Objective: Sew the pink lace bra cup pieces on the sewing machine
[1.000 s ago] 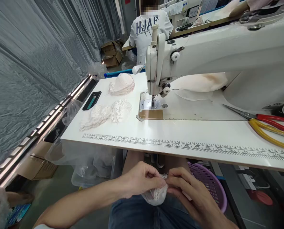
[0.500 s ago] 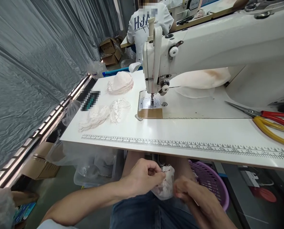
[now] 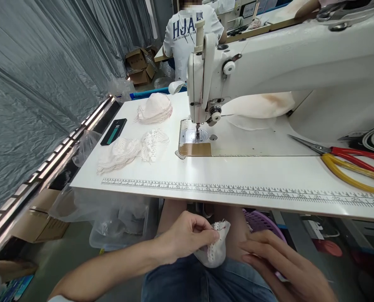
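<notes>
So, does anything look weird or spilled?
I see no spill. One odd thing: the pale piece beneath the machine arm has a brownish patch, maybe a stain. The lacy piece in the left hand shows no clear damage.

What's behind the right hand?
Behind the right hand is a purple basket; part of its perforated side shows beyond the fingers. The hand and the table cover the rest, so most of its inside is hidden.
</notes>
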A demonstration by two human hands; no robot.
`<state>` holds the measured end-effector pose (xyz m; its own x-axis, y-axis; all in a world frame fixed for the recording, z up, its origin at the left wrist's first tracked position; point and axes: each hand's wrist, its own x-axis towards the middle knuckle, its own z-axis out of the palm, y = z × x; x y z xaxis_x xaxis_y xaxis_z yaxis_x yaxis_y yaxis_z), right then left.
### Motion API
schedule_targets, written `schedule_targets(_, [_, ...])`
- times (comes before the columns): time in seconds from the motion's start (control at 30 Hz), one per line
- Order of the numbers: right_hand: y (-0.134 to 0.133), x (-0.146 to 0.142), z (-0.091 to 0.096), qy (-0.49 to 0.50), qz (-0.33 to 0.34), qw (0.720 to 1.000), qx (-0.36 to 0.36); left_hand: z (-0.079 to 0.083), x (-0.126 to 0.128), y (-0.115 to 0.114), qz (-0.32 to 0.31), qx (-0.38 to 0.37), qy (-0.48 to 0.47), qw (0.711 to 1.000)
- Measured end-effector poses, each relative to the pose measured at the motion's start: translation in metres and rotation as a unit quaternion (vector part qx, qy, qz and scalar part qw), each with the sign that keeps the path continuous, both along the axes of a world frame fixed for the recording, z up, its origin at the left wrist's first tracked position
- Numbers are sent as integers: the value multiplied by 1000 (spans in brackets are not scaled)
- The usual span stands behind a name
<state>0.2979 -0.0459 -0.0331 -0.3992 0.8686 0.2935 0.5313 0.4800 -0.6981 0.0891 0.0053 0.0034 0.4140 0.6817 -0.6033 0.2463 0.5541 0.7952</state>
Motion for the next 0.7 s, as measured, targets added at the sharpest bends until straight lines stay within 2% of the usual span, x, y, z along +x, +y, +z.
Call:
schedule_targets(0.1, [12, -29, 16, 38, 20, 999, 12, 2, 1, -3, 7, -5, -8, 1000])
schedule_targets(0.3, [8, -34, -5, -13, 8, 1000, 25, -4, 0, -5, 21, -21, -18, 999])
schedule_targets(0.47, [9, -37, -6, -47, -2, 998, 47, -6, 3, -4, 7, -6, -18, 1000])
schedule_targets(0.57, [4, -12, -20, -76, -35, 995, 53, -3, 3, -2, 10, 2, -6, 1000])
schedule_targets(0.67, [-12, 43, -55, -164, -68, 984, 16, -2, 0, 1, 4, -5, 2, 1000])
schedule_targets(0.7, [-18, 62, -66, -196, -101, 975, 16, -2, -1, 2, -4, -10, 3, 1000])
